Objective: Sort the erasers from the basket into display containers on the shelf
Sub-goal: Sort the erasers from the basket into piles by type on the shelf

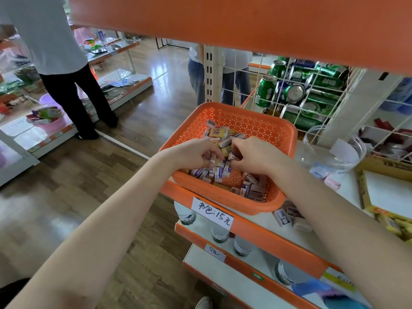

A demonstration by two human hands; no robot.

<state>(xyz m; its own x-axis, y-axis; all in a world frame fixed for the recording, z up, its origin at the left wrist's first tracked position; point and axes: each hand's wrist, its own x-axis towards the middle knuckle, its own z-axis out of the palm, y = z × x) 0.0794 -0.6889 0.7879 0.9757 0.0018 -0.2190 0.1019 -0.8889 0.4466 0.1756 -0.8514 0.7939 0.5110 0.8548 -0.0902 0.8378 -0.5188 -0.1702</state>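
Note:
An orange perforated basket point(249, 121) sits at the left end of the shelf, holding several small wrapped erasers point(219, 134). Both my hands are inside it. My left hand point(196, 152) has its fingers curled round a few erasers in the pile's middle. My right hand point(252, 155) pinches an eraser just beside it, fingertips almost meeting the left hand's. A clear round container point(334, 150) stands on the shelf to the basket's right, with a white paper slip in it. A few loose erasers point(327, 177) lie on the shelf near it.
A yellow cardboard box point(383, 192) sits at the right. Green cans point(312, 94) are stacked behind a white wire grid. An orange shelf point(245, 21) hangs overhead. Bottles point(185, 215) stand on lower shelves. Two persons stand in the aisle: one point(66, 74) at left, one point(223, 74) behind the post.

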